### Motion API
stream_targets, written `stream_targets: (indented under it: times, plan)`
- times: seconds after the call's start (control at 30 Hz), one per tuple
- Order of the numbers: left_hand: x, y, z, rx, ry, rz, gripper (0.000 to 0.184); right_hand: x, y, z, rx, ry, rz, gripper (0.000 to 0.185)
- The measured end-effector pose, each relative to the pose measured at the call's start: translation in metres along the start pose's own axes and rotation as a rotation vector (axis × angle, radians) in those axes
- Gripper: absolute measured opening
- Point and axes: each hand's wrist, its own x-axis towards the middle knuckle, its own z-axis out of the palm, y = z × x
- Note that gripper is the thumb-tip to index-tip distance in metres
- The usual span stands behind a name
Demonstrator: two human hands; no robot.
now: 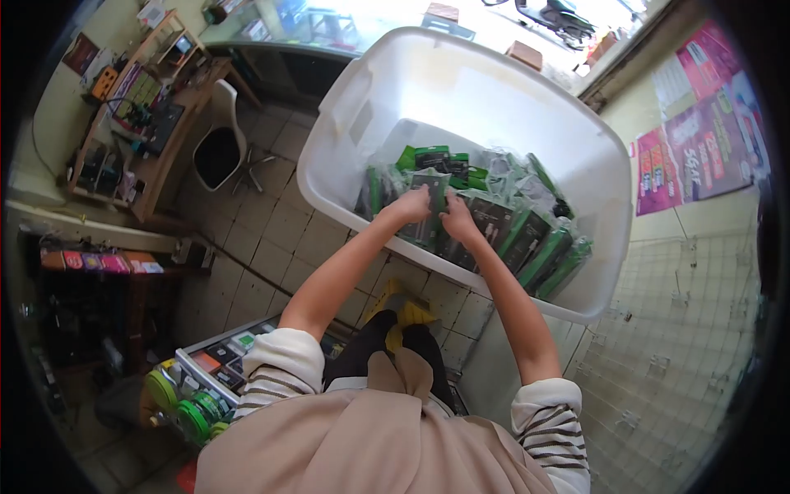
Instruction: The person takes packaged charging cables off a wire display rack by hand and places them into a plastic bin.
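A large white bin (609,206) holds several black and green boxed packets in clear plastic, many standing in a row along its near side. Both my hands reach over its near rim. My left hand (409,206) is closed at the top of a dark packet (424,228) on the left of the row. Close beside it, my right hand (457,221) has its fingers bent in at the edge of the packets; whatever lies between them is too small to tell. Smaller green and black packets (444,160) lie loose behind my hands.
A wooden desk (185,107) and a chair (220,148) stand at the upper left. At lower left is a display case (218,362) with green reels (193,418). A wire rack (658,354) and posters (699,148) line the right wall.
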Motion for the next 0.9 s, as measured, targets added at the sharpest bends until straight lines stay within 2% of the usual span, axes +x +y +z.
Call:
stream_targets:
  times: [0.03,0.1,0.13,0.2,0.27,0.3,0.43,0.47,0.57,0.63,0.73,0.87,0.9]
  plan:
    - [-0.001,0.0,0.001,0.009,0.0,0.03,0.071,-0.004,0.004,-0.001,0.104,0.063,-0.068,0.052]
    - [-0.001,0.01,0.004,-0.105,0.255,0.199,0.058,-0.032,0.001,-0.031,0.202,0.061,-0.095,0.047]
    - [-0.004,0.027,-0.001,-0.091,0.253,0.254,0.058,-0.051,-0.009,-0.052,0.308,0.03,-0.135,0.042]
    - [-0.017,0.079,-0.016,-0.255,0.279,0.384,0.049,-0.091,-0.014,-0.089,0.483,0.056,-0.168,0.033]
    - [-0.027,0.142,-0.028,-0.384,0.212,0.546,0.044,-0.142,-0.025,-0.143,0.381,0.058,-0.164,0.03]
    - [-0.032,0.175,-0.032,-0.48,0.176,0.694,0.038,-0.17,-0.028,-0.166,0.341,0.106,-0.164,0.029]
    - [-0.073,0.303,-0.033,-0.656,-0.016,1.04,0.031,-0.279,-0.031,-0.248,0.188,0.401,-0.11,0.029]
    - [-0.08,0.332,-0.029,-0.646,-0.056,1.101,0.031,-0.307,-0.034,-0.264,0.182,0.537,-0.091,0.029]
    - [-0.111,0.409,-0.016,-0.793,-0.189,1.32,0.026,-0.385,-0.038,-0.305,0.104,0.774,0.014,0.028]
    - [-0.13,0.455,-0.015,-0.787,-0.217,1.457,0.027,-0.429,-0.047,-0.324,0.053,0.928,0.064,0.027]
    - [-0.151,0.523,-0.015,-0.84,-0.236,1.638,0.027,-0.483,-0.064,-0.349,-0.028,1.173,0.077,0.028]
    - [-0.167,0.604,-0.013,-0.885,-0.039,1.766,0.027,-0.528,-0.066,-0.39,-0.195,1.51,-0.011,0.032]
    - [-0.166,0.62,-0.011,-0.917,-0.063,1.768,0.029,-0.536,-0.06,-0.401,-0.201,1.542,-0.011,0.033]
